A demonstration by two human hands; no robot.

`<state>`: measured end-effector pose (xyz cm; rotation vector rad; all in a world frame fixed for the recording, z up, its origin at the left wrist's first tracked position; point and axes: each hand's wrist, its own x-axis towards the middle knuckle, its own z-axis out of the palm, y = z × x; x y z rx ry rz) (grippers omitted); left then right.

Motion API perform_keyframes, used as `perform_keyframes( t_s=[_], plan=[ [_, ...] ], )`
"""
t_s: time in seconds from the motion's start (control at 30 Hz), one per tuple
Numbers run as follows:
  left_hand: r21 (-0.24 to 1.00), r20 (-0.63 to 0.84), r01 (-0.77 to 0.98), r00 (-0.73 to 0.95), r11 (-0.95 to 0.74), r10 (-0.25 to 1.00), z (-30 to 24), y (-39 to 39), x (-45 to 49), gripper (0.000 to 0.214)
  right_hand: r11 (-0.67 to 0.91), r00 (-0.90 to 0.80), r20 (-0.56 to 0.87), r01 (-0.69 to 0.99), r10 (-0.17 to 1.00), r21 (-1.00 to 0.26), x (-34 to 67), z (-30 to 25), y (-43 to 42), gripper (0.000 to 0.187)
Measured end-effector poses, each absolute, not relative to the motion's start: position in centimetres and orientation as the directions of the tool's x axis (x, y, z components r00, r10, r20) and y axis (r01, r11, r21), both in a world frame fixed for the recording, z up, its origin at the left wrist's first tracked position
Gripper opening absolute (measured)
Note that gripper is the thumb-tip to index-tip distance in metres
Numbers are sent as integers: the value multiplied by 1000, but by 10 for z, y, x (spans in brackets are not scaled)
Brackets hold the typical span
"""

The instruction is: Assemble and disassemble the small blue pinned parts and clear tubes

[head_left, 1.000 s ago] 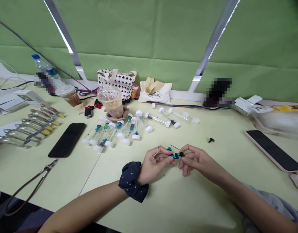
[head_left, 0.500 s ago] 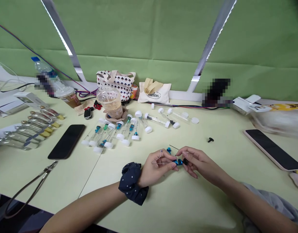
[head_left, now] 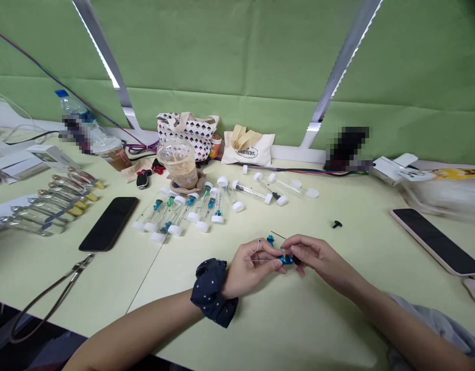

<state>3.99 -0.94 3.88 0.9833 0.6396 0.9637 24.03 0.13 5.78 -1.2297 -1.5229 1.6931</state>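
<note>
My left hand point(head_left: 251, 267) and my right hand point(head_left: 313, 256) meet over the pale table point(head_left: 105, 288), both pinching a small blue part point(head_left: 286, 259) between their fingertips. A thin bent wire point(head_left: 256, 248) sticks up from my left fingers. A second small blue piece point(head_left: 270, 239) and a thin dark pin point(head_left: 278, 235) lie on the table just behind my hands. A dark dotted scrunchie point(head_left: 213, 291) is round my left wrist.
Several clear tubes with white caps point(head_left: 191, 208) lie behind my hands, more by a plastic cup point(head_left: 178, 162). A black phone point(head_left: 109, 223) and pliers point(head_left: 51, 299) lie left, a small black part point(head_left: 337, 224) and another phone point(head_left: 434, 239) right. Bags stand along the green partition.
My hands have dropped slightly towards me with the blue part. One small blue piece now lies on the table behind them.
</note>
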Motion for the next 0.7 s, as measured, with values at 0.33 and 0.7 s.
perform_keyframes(
  t_s=[0.33,0.7],
  plan=[
    [898,-22,-386,437,210,899,40,-9,41,30,-267,-442,-313,165,841,-950,241,58,0,44],
    [903,2,-388,432,183,902,42,-9,41,30,-270,-456,-312,156,834,-950,241,58,0,49]
  ],
)
